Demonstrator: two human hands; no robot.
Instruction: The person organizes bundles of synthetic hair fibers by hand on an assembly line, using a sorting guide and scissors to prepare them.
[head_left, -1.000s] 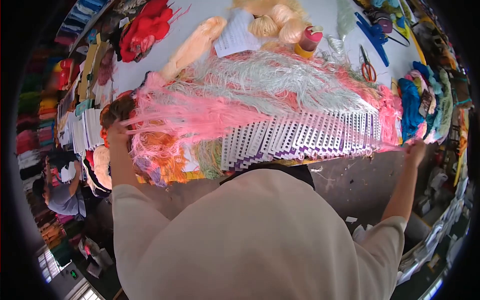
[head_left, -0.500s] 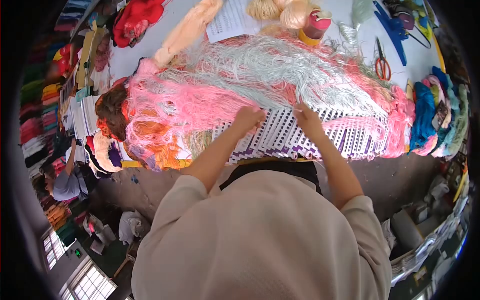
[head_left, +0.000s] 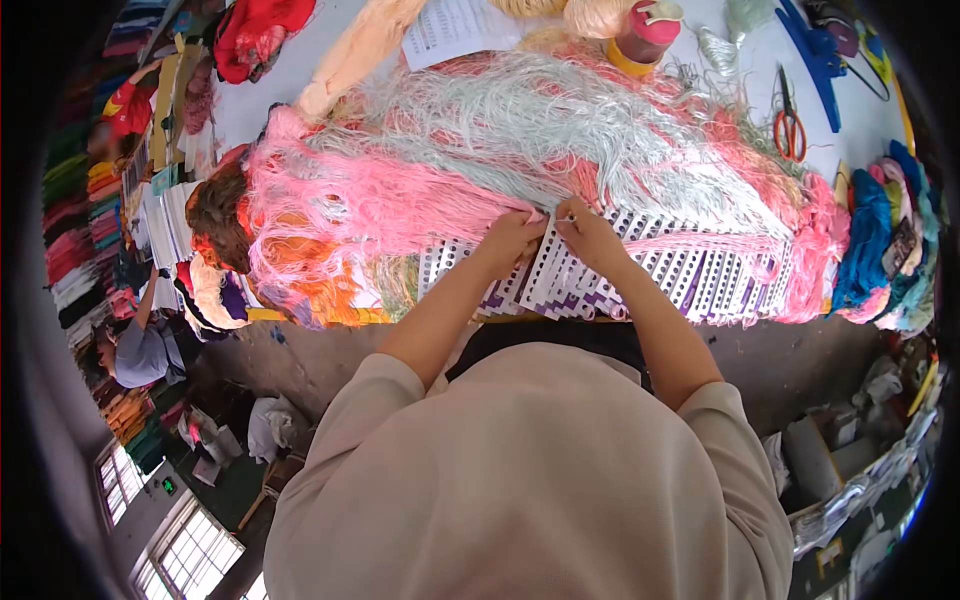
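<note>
- Left hand (head_left: 510, 243) and right hand (head_left: 592, 238) moved in from 9 and 3 o'clock a second ago; now close together over punched cards (head_left: 690, 275).
- Left fingers clamped on pink thread (head_left: 400, 200), spread toward 10 o'clock on table (head_left: 832, 150).
- Right fingers bent; cannot tell whether they grip.
- Pale thread (head_left: 520, 110) at 12, scissors (head_left: 787, 115) at 2.

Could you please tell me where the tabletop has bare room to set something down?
Bare white tabletop shows between the red yarn and the peach skein, with a smaller patch between the scissors and the blue yarn. The near side is crowded: pink threads, pale threads and punched cards surround the left hand and right hand.
</note>
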